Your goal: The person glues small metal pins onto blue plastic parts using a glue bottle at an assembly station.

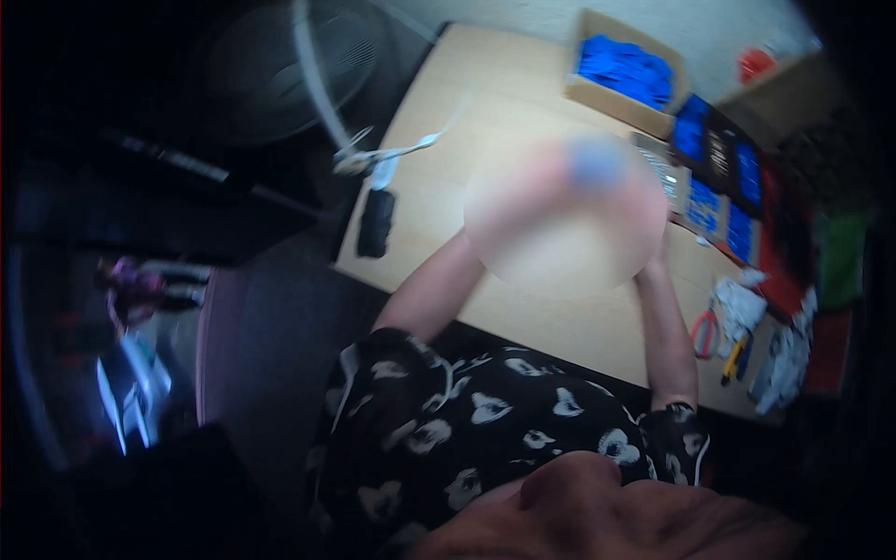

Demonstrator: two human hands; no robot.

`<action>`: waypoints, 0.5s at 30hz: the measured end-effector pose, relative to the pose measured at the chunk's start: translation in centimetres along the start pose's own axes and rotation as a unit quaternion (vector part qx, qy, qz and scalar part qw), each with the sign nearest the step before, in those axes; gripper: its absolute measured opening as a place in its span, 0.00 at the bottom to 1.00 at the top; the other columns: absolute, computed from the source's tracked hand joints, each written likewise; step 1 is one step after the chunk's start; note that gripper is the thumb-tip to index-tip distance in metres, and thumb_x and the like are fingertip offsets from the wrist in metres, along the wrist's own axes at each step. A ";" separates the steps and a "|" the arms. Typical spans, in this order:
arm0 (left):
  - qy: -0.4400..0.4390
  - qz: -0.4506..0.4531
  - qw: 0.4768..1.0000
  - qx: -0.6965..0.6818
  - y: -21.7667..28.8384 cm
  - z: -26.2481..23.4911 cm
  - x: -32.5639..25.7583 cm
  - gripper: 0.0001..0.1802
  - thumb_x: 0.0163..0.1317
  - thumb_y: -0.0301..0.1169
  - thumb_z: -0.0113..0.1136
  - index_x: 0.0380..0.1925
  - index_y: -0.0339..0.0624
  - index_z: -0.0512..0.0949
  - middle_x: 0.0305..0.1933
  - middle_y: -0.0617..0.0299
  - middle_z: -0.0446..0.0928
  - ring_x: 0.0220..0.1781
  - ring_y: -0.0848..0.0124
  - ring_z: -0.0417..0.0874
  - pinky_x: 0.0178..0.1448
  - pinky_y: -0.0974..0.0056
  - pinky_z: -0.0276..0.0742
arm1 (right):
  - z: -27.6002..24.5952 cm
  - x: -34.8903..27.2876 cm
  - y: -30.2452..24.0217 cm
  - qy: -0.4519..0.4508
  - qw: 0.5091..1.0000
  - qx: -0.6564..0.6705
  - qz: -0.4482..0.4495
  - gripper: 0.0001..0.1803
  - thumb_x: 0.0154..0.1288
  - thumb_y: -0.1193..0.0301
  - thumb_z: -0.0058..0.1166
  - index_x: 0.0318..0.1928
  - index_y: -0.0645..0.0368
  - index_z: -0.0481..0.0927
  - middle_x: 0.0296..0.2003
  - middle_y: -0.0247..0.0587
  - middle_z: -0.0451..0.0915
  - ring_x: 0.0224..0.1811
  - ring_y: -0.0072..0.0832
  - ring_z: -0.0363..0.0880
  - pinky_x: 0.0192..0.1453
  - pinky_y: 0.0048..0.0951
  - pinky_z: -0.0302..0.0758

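Note:
Both of my forearms reach over a pale wooden table [523, 317]. A round smear covers my left hand [527, 191] and my right hand [642, 205], so their fingers do not show. Between them, at the top of the smear, is a blurred blue thing [595, 163] whose kind cannot be made out. Whether one hand or both grip it is hidden. Just beyond my right hand lies a grey tray of small pieces [661, 168]. Blue parts [702, 205] fill another tray to its right.
An open cardboard box [616, 98] at the back holds blue pieces. Red-handled scissors [706, 333], a yellow-handled tool [731, 364] and crumpled plastic [742, 303] lie at the right. A black power strip [377, 224] with a white cable sits on the left edge. Behind it stands a fan [289, 70].

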State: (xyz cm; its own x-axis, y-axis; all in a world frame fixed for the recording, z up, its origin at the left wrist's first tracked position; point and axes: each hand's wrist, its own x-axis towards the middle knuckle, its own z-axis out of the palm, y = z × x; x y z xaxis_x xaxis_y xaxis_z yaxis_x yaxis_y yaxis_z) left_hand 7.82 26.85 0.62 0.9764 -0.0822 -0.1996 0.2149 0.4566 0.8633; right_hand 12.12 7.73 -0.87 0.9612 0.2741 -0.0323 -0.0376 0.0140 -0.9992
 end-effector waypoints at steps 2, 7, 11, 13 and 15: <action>-0.015 -0.002 1.000 0.007 0.2 0.8 0.3 0.23 0.64 0.26 0.60 0.59 0.32 0.73 0.49 0.57 0.81 0.48 0.73 0.83 0.56 0.65 0.80 | -1.4 0.1 0.7 0.013 1.000 0.012 0.008 0.09 0.72 0.68 0.52 0.44 0.61 0.77 0.28 0.29 0.78 0.26 0.13 0.75 0.30 0.17 0.73; -0.029 0.001 0.999 -0.016 -0.3 0.9 0.7 0.22 0.65 0.26 0.60 0.58 0.32 0.74 0.49 0.56 0.81 0.47 0.73 0.83 0.56 0.67 0.81 | -2.4 0.0 1.2 0.010 1.000 0.007 -0.017 0.09 0.73 0.69 0.51 0.46 0.62 0.77 0.28 0.29 0.77 0.25 0.13 0.74 0.30 0.17 0.73; 0.007 -0.009 0.999 -0.038 -1.0 0.0 0.7 0.24 0.66 0.25 0.58 0.61 0.30 0.70 0.54 0.53 0.79 0.52 0.69 0.82 0.59 0.65 0.80 | -1.7 -0.8 0.9 0.011 1.000 -0.003 -0.012 0.09 0.74 0.71 0.49 0.47 0.63 0.77 0.28 0.31 0.78 0.26 0.13 0.74 0.31 0.16 0.73; 0.004 0.008 0.999 -0.048 -0.4 0.9 0.4 0.23 0.66 0.25 0.58 0.60 0.30 0.71 0.55 0.54 0.78 0.51 0.72 0.81 0.57 0.69 0.80 | -2.2 -1.2 1.3 0.014 1.000 0.009 -0.013 0.09 0.74 0.71 0.49 0.47 0.64 0.77 0.29 0.32 0.78 0.27 0.13 0.75 0.31 0.16 0.74; 0.001 -0.008 0.998 -0.054 -0.5 1.1 0.3 0.23 0.67 0.23 0.58 0.60 0.29 0.70 0.56 0.53 0.77 0.52 0.72 0.81 0.57 0.70 0.81 | -2.2 -1.4 2.1 0.034 0.999 0.027 -0.029 0.09 0.74 0.72 0.49 0.47 0.64 0.78 0.29 0.32 0.78 0.26 0.13 0.75 0.32 0.17 0.74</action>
State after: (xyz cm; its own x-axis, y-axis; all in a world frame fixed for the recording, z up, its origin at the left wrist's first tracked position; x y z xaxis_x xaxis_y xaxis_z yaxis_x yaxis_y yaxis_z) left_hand 8.05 25.63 0.65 0.9728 -0.0895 -0.2138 0.2273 0.5486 0.8046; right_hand 11.30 5.25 -2.94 0.9785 0.2050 0.0219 0.0057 0.0794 -0.9968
